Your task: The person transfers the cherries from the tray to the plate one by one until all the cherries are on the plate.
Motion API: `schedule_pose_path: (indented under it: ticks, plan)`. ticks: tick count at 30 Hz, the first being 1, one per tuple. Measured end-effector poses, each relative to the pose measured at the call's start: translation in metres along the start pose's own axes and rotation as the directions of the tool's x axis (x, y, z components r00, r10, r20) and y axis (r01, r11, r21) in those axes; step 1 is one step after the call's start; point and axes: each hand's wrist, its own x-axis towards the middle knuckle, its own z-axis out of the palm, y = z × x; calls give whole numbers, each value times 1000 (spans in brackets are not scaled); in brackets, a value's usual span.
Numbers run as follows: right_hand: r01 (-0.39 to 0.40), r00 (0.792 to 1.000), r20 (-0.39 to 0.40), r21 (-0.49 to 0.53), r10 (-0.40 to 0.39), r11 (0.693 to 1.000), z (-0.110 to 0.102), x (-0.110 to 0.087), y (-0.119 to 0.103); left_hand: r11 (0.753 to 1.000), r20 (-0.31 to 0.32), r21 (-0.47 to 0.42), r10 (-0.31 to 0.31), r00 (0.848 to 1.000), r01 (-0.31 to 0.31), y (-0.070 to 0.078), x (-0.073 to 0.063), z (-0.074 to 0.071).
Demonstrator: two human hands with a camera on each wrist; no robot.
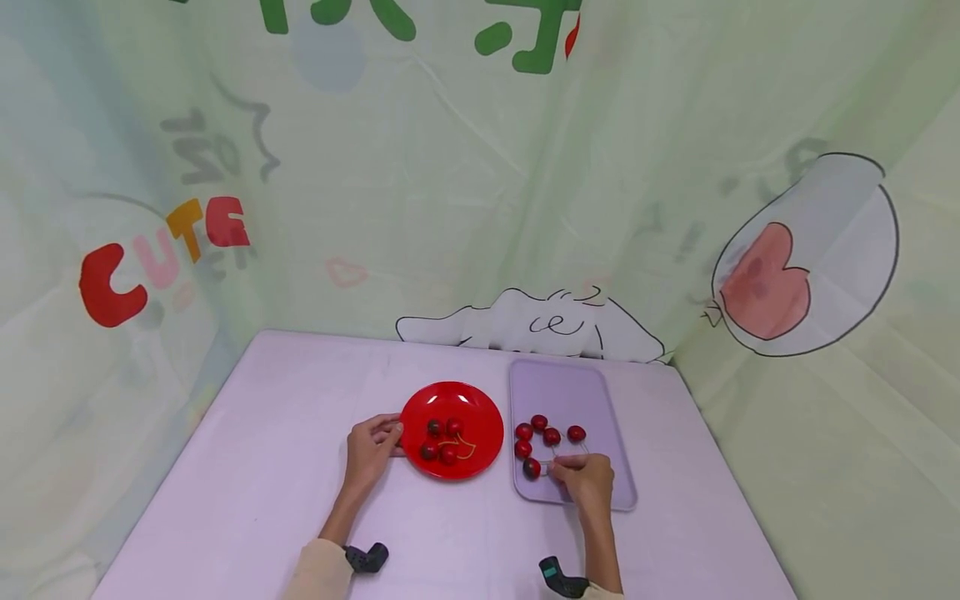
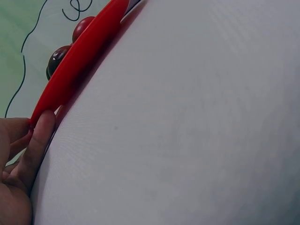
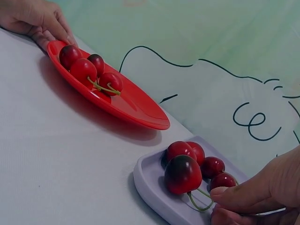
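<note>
My left hand [image 1: 368, 454] grips the left rim of a round red plate [image 1: 483, 408], with fingers above and below the edge in the left wrist view. Several dark red cherries [image 3: 83, 70] lie together on the plate, some with green stems. Over the lilac tray [image 1: 562, 383], my right hand [image 1: 588, 482] pinches the green stem of a cherry [image 3: 183, 174], dark on one side, at the tray's near left. Several more cherries [image 1: 539, 423] lie on the tray beyond that one. The right fingertips partly hide the stem's end.
Plate and tray stand side by side on a pale table [image 1: 300, 400], with a narrow gap between them. Behind the table hangs a light green printed curtain [image 1: 450, 208], which also closes off both sides.
</note>
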Motion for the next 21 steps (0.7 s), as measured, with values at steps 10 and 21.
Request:
schedule_pose_path:
  ticks: [10,21]
  plan:
    - [3,1000,-12,-7,-3,1000,3,0,2,1000,8,-4,2,1000,-2,-1,-1,-1]
    - [22,1000,-21,-14,-23,1000,4,1,0,999,2,-38,17,1000,-17,-4,6,0]
